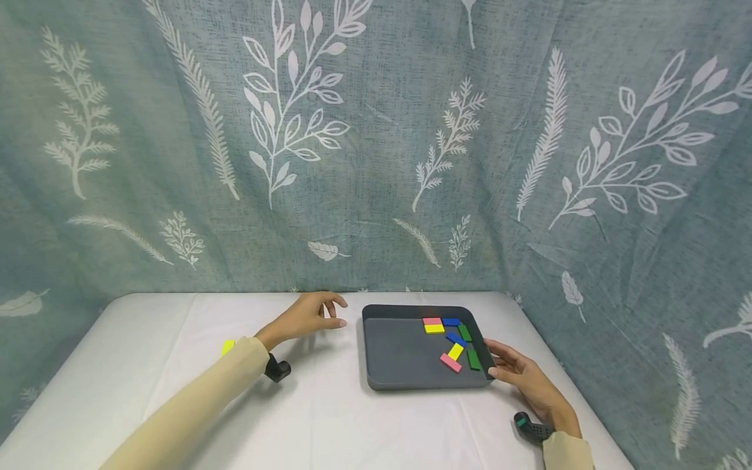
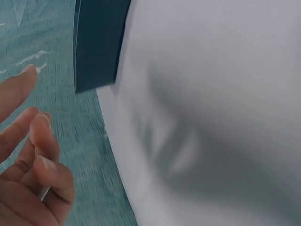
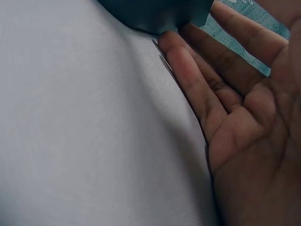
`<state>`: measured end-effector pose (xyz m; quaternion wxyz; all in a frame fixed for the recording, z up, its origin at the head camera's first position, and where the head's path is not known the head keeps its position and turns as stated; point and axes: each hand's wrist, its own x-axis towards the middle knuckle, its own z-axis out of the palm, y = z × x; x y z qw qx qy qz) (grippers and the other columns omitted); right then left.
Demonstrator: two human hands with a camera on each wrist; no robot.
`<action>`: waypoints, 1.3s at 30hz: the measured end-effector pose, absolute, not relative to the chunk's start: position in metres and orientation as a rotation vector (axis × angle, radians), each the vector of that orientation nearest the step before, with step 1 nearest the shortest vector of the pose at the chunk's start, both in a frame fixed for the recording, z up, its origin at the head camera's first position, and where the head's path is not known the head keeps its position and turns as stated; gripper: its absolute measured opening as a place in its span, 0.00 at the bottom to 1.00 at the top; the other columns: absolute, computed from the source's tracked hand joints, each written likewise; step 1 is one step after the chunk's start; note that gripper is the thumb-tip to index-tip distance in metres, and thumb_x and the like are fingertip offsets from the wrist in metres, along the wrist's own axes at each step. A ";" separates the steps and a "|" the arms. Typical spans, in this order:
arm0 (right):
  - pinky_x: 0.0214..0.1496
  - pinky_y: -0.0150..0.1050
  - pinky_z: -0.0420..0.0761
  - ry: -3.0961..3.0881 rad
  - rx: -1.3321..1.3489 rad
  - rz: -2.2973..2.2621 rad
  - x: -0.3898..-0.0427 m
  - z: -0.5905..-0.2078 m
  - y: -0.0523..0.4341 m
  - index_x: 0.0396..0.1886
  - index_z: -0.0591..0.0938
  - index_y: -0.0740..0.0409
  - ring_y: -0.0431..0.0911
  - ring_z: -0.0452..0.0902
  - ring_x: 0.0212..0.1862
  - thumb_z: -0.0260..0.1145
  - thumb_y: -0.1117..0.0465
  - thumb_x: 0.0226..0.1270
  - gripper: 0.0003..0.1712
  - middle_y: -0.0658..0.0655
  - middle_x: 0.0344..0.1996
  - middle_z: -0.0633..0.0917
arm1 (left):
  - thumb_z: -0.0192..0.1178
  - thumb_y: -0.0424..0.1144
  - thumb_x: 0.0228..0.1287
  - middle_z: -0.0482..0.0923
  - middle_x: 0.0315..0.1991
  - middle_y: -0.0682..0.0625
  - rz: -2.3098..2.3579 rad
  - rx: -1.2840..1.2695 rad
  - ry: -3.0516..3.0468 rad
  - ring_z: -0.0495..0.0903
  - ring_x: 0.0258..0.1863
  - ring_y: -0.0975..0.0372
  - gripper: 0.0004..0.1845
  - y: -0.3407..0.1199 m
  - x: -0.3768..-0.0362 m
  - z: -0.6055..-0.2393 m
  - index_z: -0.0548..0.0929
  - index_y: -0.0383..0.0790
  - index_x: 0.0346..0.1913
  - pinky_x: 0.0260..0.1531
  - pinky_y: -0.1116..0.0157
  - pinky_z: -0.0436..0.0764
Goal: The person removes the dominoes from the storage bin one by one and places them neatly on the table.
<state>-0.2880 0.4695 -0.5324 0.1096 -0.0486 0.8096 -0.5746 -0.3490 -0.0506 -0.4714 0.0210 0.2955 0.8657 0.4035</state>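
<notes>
The left hand (image 1: 305,318) hovers above the white table (image 1: 329,418), fingers loosely spread and holding nothing, just left of the dark tray (image 1: 399,352) with bare cloth all around it. Inside the tray, bunched toward its right wall, lie eight blocks: two pink (image 1: 450,363), two yellow (image 1: 455,352), two blue (image 1: 455,339), two green (image 1: 473,360); its left half is bare floor. The right hand (image 1: 523,378) rests flat, fingers straight, fingertips (image 3: 176,47) touching the tray's near right corner, close to the table's right edge.
</notes>
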 end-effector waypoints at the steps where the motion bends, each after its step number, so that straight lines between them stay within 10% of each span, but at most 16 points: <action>1: 0.66 0.44 0.68 2.381 -0.140 -1.688 -0.288 -0.532 0.470 0.79 0.66 0.48 0.48 0.74 0.66 0.71 0.56 0.72 0.39 0.56 0.73 0.71 | 0.72 0.45 0.67 0.81 0.37 0.55 1.262 0.922 2.669 0.77 0.26 0.59 0.20 -0.044 -0.351 -0.471 0.83 0.46 0.59 0.30 0.61 0.78; 24: 0.64 0.43 0.72 2.420 -0.127 -1.676 -0.285 -0.534 0.472 0.79 0.67 0.49 0.50 0.74 0.65 0.73 0.55 0.69 0.41 0.59 0.72 0.71 | 0.73 0.44 0.66 0.81 0.36 0.56 1.271 1.074 2.478 0.77 0.23 0.64 0.23 0.086 -0.369 -0.475 0.83 0.44 0.61 0.32 0.66 0.79; 39: 0.66 0.47 0.69 2.396 -0.145 -1.699 -0.286 -0.534 0.472 0.79 0.67 0.50 0.52 0.73 0.66 0.72 0.56 0.71 0.40 0.59 0.73 0.70 | 0.74 0.40 0.64 0.86 0.44 0.49 1.188 1.157 2.445 0.80 0.39 0.67 0.18 0.134 -0.373 -0.460 0.85 0.45 0.56 0.39 0.69 0.80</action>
